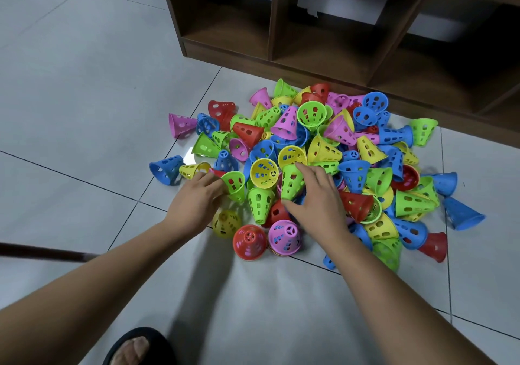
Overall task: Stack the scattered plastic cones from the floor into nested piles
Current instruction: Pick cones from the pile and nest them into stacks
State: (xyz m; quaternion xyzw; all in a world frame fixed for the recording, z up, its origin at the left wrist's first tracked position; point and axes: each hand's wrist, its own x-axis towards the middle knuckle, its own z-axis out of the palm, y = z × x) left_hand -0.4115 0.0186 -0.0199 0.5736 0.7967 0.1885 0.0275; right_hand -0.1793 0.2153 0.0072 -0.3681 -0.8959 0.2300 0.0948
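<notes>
A heap of several perforated plastic cones (318, 150) in green, yellow, blue, red and pink lies on the tiled floor. My right hand (315, 196) grips an upright green cone (291, 181) near the heap's front, thumb below and fingers over its top. At the heap's left edge, my left hand (197, 196) holds a green cone (235, 184) lying on its side with its mouth facing up. A red cone (249, 241) and a pink cone (284, 236) stand upright just in front of my hands.
A dark brown wooden shelf unit (281, 55) stands right behind the heap. Light grey floor tiles (84, 83) stretch to the left and front. My foot in a black sandal (135, 347) is at the bottom. A dark rod (42, 250) lies at the left.
</notes>
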